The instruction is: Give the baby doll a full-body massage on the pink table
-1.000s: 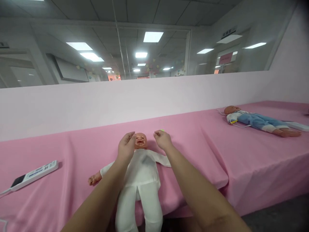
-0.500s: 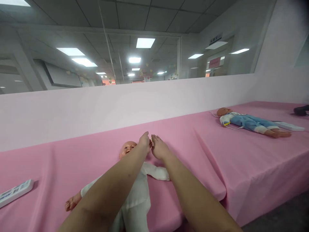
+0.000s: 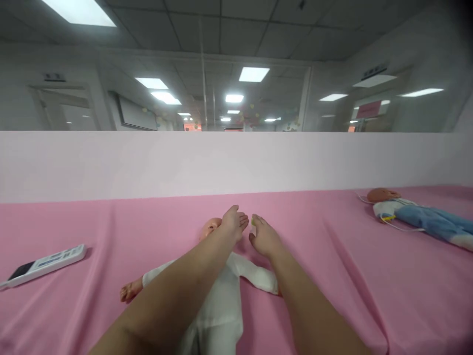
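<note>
A baby doll [image 3: 221, 301] in white clothes lies on its back on the pink cloth, its arms spread. Both my forearms reach over it. My left hand [image 3: 236, 223] is open beside the doll's head, palm turned up and fingers stretched to the right; it partly hides the head. Just right of it, my right hand [image 3: 265, 237] has its fingers and thumb bent around a small pale thing with a yellow-green tip [image 3: 253, 222]. Most of that thing is hidden by the fingers. A narrow gap separates the two hands.
A white handheld device [image 3: 50, 262] with a dark screen lies at the left. Far right lies another doll [image 3: 424, 217] in blue trousers, with a white cord and a yellow piece. The pink cloth [image 3: 314, 276] has folds. Behind stands a white low wall [image 3: 185, 165] with glass above.
My view has turned left, so the surroundings sit further right and more of the handheld device shows. My hands, close together before, are now slightly apart, and the left fingers are stretched out.
</note>
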A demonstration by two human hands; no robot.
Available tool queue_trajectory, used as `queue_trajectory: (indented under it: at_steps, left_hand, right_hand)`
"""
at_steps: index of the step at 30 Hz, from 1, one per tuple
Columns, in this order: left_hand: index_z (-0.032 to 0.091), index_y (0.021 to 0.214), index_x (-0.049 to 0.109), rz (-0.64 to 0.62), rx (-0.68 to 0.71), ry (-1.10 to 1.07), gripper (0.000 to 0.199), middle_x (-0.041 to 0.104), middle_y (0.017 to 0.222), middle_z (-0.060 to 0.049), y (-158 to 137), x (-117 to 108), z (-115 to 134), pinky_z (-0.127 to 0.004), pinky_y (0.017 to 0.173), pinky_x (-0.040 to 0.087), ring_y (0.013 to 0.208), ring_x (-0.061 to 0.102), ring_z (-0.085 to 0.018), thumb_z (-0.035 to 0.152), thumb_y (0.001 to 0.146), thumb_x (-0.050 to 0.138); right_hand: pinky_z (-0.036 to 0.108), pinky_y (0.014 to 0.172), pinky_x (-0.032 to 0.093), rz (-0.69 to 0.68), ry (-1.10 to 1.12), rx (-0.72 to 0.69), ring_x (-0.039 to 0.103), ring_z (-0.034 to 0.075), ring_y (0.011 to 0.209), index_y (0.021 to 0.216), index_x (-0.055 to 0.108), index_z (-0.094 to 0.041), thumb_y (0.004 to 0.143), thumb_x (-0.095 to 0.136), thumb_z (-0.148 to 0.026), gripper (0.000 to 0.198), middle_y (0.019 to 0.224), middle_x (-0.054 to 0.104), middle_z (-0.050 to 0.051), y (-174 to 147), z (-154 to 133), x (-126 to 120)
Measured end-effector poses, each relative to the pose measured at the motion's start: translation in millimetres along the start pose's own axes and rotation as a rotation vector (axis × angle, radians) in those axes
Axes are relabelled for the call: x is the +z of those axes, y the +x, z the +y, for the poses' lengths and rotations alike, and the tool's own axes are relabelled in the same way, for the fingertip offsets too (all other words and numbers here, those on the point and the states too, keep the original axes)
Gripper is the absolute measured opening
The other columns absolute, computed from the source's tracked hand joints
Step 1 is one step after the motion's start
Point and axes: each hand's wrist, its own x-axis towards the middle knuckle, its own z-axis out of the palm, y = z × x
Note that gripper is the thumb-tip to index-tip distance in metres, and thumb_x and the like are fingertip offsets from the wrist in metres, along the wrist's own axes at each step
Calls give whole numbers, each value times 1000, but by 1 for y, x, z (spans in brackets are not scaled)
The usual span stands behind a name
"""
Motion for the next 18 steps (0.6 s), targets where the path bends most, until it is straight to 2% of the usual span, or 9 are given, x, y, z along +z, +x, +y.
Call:
queue_trajectory:
  at_steps: [3,6,9,11,14,16,18]
  left_hand:
    - [8,114,68,-47,17,-109,42,70,118,-25,-37,-31,24,-33,98,59,111,72,-29,45,98,55]
    - [8,121,67,-58,15,-239,45,70,125,-25,-71,-82,36,-31,92,63,112,73,-28,47,100,55]
    - [5,129,63,-113,5,-381,49,69,129,-26,-92,-130,37,-32,89,64,113,73,-29,45,102,54]
    - [0,132,60,-174,23,-452,53,67,130,-29,-99,-149,37,-33,90,64,115,73,-31,44,102,55]
    - [-3,134,58,-211,43,-504,55,69,125,-30,-102,-157,35,-33,87,65,110,75,-31,43,103,54]
    - [0,135,58,-241,19,-531,57,71,122,-28,-103,-152,30,-36,86,64,107,75,-31,46,102,54]
    - [4,138,58,-300,-12,-558,61,71,123,-26,-106,-144,23,-42,91,63,111,74,-34,52,100,54]
  right_hand:
    - [44,129,25,1,-35,-9,26,31,159,163,31,-6,91,56,-31,80,169,32,14,-3,1,-3]
    - [45,131,21,22,-63,-22,15,31,161,162,33,-7,92,58,-32,79,172,24,12,-7,-5,-6]
    - [47,131,23,42,-41,-99,16,29,162,162,34,-9,94,54,-34,75,172,27,11,-19,-28,-10]
    - [49,131,23,37,-9,-200,20,28,161,161,36,-8,97,52,-39,73,170,32,11,-33,-55,-13]
    - [51,131,23,-15,77,-329,24,28,160,162,36,-13,99,52,-51,75,169,32,10,-63,-109,-19]
    - [52,130,24,-155,136,-444,20,28,161,165,28,-19,98,55,-53,80,172,24,6,-86,-148,-21]
    - [53,131,19,-302,139,-520,15,30,162,167,22,-21,96,58,-61,89,174,17,6,-103,-182,-22]
